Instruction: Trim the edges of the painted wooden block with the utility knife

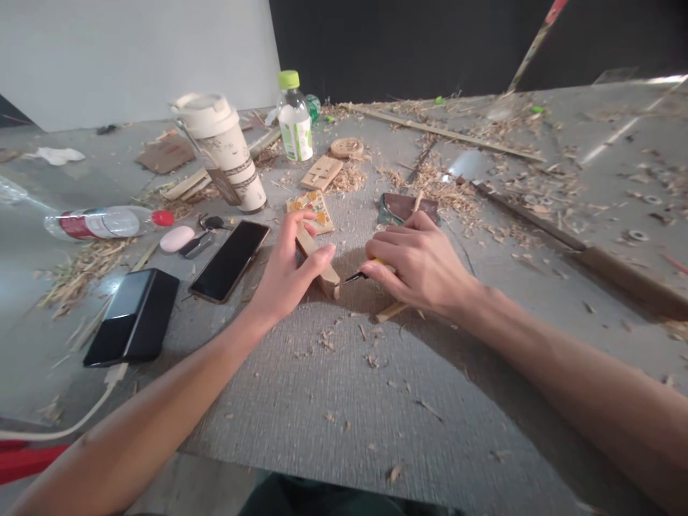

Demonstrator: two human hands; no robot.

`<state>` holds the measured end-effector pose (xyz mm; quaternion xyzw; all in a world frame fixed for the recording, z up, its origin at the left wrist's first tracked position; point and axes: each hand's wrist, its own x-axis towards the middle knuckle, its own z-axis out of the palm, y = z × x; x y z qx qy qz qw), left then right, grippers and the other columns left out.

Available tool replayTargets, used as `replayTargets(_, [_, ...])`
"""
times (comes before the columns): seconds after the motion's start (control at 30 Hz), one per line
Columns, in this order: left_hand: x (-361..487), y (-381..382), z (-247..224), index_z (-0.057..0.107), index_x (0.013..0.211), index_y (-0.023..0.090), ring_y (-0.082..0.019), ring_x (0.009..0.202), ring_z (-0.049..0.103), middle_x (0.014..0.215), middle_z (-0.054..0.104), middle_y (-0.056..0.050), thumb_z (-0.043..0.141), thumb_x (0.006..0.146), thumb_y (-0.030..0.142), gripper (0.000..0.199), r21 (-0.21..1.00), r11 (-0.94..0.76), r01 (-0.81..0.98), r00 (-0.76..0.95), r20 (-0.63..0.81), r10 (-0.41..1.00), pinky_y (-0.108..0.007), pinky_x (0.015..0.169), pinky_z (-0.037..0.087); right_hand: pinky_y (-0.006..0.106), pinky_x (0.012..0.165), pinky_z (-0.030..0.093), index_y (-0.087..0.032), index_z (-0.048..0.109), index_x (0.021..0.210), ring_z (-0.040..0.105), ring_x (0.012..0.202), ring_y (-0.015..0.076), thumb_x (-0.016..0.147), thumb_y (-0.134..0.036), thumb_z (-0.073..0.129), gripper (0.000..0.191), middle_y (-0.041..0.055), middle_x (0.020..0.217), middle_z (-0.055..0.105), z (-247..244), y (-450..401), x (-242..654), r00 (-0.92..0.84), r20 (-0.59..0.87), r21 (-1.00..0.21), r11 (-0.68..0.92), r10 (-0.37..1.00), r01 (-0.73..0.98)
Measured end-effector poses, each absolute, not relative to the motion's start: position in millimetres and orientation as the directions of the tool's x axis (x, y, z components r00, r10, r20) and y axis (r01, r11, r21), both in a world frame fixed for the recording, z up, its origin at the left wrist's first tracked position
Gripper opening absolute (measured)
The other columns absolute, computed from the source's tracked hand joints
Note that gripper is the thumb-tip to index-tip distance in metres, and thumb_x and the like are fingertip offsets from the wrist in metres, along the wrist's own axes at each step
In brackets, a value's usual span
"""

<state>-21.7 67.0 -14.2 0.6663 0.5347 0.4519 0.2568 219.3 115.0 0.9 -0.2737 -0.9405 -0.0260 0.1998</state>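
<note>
In the head view, my left hand [287,269] grips a small wooden block [322,274] between thumb and fingers, tilted on the grey table. My right hand [416,261] is closed around a carving tool [355,276] with a dark, thin tip and a bit of yellow at the handle. The tip points left, close to the near end of the block; whether they touch is hard to tell. A thin wooden stick [391,312] lies under my right hand. Just beyond the hands are a patterned piece [321,215] and a dark red and green pouch [400,208].
On the left are a phone [230,261], a black device [132,317] with a white cable, a lying bottle [107,223] and a tumbler [223,154]. Behind stand an upright bottle [295,129] and carved wood [321,173]. A saw-like tool [634,279] lies right, among shavings.
</note>
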Motion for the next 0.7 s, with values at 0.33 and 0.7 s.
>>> replayTargets(0.33, [-21.3, 66.8, -14.4, 0.048, 0.130, 0.029, -0.022, 0.095, 0.057, 0.118, 0.055, -0.006, 0.063, 0.097, 0.041, 0.039, 0.844, -0.265, 0.466, 0.013, 0.293, 0.956, -0.043, 0.093, 0.048, 0.040, 0.082, 0.024, -0.020, 0.067, 0.088, 0.051, 0.070, 0.0184, 0.114, -0.058, 0.025, 0.062, 0.0030, 0.081, 0.069, -8.5, 115.4, 219.6, -0.823, 0.209, -0.036, 0.846, 0.527, 0.532])
replayTargets(0.7, [-20.9, 68.4, -16.1, 0.049, 0.129, 0.028, -0.025, 0.108, 0.057, 0.115, 0.056, -0.006, 0.064, 0.096, 0.039, 0.038, 0.843, -0.298, 0.448, 0.027, 0.321, 0.947, -0.044, 0.098, 0.046, 0.039, 0.080, 0.025, -0.020, 0.067, 0.088, 0.054, 0.074, 0.0198, 0.112, -0.062, 0.024, 0.065, 0.0030, 0.081, 0.068, -2.1, 116.7, 219.5, -0.793, 0.322, -0.055, 0.846, 0.517, 0.530])
